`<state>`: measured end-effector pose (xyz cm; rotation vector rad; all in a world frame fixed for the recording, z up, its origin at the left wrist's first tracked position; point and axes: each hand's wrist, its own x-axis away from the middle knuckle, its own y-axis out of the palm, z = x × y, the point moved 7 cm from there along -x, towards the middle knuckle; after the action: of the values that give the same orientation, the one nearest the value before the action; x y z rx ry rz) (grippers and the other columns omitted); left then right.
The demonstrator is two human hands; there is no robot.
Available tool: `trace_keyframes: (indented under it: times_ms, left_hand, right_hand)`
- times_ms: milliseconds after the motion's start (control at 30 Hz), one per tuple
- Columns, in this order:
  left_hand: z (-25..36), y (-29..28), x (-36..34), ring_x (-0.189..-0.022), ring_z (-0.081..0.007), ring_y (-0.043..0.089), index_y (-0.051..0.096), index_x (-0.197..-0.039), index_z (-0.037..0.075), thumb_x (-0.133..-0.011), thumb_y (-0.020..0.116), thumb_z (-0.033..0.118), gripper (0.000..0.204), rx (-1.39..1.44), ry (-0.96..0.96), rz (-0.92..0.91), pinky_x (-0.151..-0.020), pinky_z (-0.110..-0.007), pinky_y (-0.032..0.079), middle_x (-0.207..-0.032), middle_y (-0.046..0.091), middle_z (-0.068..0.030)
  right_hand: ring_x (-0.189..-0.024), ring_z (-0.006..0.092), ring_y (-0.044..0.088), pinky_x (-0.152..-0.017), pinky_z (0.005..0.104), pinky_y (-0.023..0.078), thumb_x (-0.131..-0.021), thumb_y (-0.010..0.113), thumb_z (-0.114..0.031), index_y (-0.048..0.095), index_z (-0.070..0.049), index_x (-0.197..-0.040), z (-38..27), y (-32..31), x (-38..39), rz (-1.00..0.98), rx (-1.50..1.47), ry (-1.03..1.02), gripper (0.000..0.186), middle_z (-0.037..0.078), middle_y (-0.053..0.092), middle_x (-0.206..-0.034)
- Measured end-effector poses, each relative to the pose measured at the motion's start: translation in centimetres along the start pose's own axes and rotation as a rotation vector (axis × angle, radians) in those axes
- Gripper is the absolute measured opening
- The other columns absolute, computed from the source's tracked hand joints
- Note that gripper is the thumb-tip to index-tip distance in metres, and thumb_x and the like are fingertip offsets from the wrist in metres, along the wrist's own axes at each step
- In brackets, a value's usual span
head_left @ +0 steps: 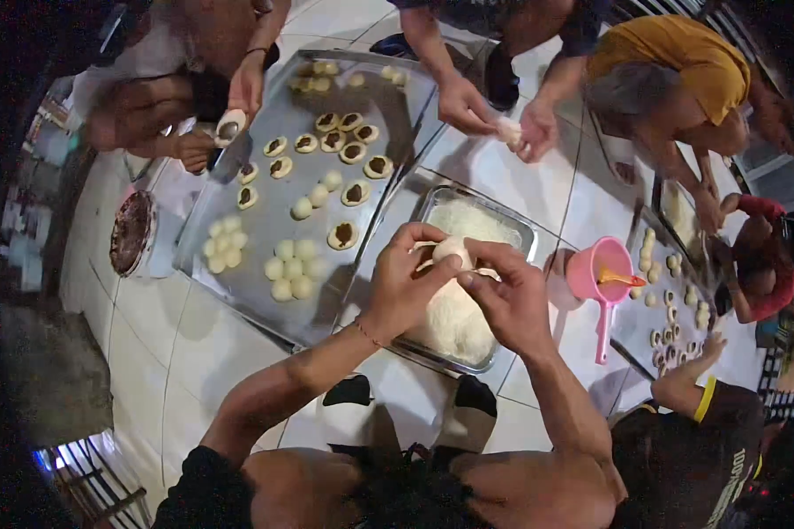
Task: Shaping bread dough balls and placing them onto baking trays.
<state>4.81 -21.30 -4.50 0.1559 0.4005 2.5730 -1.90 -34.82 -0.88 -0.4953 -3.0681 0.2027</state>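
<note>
Over a metal pan (528,242) of fine white shreds (459,331), I hold a pale dough ball (453,253) between the fingers of both hands. My left hand (412,275) pinches it from one side. From the other side, the fingers and thumb of my right hand (507,286) close on it. To the left lies a large metal tray (238,295) with clusters of plain dough balls (295,269) and several flattened dough rounds (344,234) topped with dark brown filling.
A pink dipper (595,269) with an orange-handled utensil stands right of the pan. Left of the tray is a container of brown filling (132,234). Across from me, one person's hands (503,123) work dough; another holds a filled round (229,128). A second tray (631,326) lies at right.
</note>
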Motion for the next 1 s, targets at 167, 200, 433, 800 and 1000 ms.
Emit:
trace_keyframes:
  times_ms: [167,200,433,800,1000]
  left_hand:
    - [0.5,1.0,0.6,-0.084,-0.0128,0.058,0.05,-0.119,-0.001,-0.09,0.056,0.004,0.03,-0.045,-0.047,-0.064,-0.076,-0.023,0.048,-0.104,0.058,-0.0062]
    - [0.9,1.4,0.7,-0.082,-0.0124,0.057,0.05,-0.118,0.0,-0.092,0.055,0.006,0.028,-0.031,-0.022,-0.096,-0.074,-0.022,0.049,-0.102,0.058,-0.006]
    - [0.5,1.4,0.8,-0.07,-0.0115,0.054,0.051,-0.116,0.001,-0.101,0.044,0.019,0.025,-0.003,-0.013,0.005,-0.063,-0.023,0.048,-0.094,0.057,-0.0062]
    - [-1.1,0.0,1.8,-0.066,-0.0112,0.051,0.05,-0.118,0.003,-0.105,0.033,0.03,0.035,0.104,-0.095,-0.006,-0.054,-0.025,0.045,-0.094,0.057,-0.0066]
    - [-2.9,-2.5,2.2,-0.064,-0.0125,0.052,0.054,-0.114,0.004,-0.104,0.035,0.032,0.035,0.196,-0.449,0.048,-0.051,-0.026,0.044,-0.095,0.058,-0.008]
  right_hand:
    - [-0.08,0.0138,0.057,-0.071,0.0241,0.048,-0.088,0.059,0.002,0.062,0.005,-0.106,0.3,-0.1,-0.3,-0.006,-0.032,0.015,0.018,0.009,0.063,-0.097]
    - [-0.08,0.0142,0.057,-0.071,0.0244,0.049,-0.088,0.059,0.002,0.062,0.005,-0.105,0.1,0.0,-0.4,0.0,-0.089,0.021,0.017,0.009,0.063,-0.097]
    - [-0.081,0.0167,0.059,-0.067,0.0257,0.051,-0.087,0.059,0.006,0.062,0.005,-0.096,-1.9,0.9,0.4,-0.06,0.022,-0.087,0.01,0.012,0.061,-0.097]
    - [-0.088,0.0216,0.061,-0.067,0.0255,0.051,-0.085,0.057,0.008,0.061,0.006,-0.095,-0.3,3.2,-0.9,-0.163,0.011,0.077,0.011,0.015,0.061,-0.1]
    - [-0.091,0.0215,0.061,-0.068,0.0264,0.052,-0.085,0.059,0.004,0.061,0.005,-0.096,1.0,5.1,-1.4,-0.271,0.073,0.111,0.01,0.016,0.059,-0.103]
